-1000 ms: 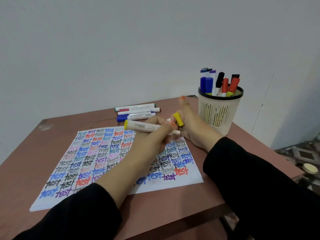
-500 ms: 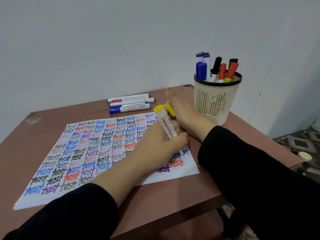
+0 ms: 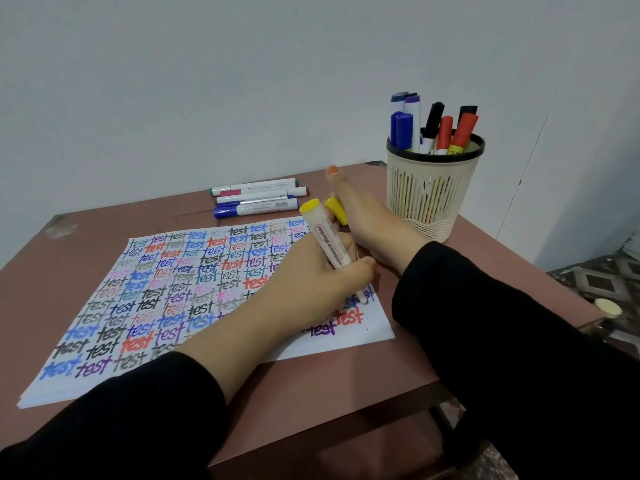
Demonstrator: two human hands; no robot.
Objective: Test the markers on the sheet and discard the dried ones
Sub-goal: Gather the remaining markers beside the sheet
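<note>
My left hand (image 3: 311, 285) grips a white marker (image 3: 328, 241) with a yellow end, held steeply, its tip touching the sheet (image 3: 156, 292) near the right edge. The sheet is covered with the word "test" in several colours. Just behind it, my right hand (image 3: 375, 223) rests on the table with the thumb raised and pinches the marker's yellow cap (image 3: 336, 210). A beige mesh cup (image 3: 429, 199) with a black rim stands at the back right and holds several capped markers (image 3: 440, 129).
Three markers (image 3: 256, 201) lie side by side on the brown table (image 3: 311, 393) behind the sheet. The grey wall is close behind the table. The table's right edge drops to a patterned floor, where a small round lid (image 3: 607, 307) shows.
My left hand swung the marker from level in the air down to steep, bringing its tip onto the sheet's right part. The right hand kept the cap and lowered onto the table.
</note>
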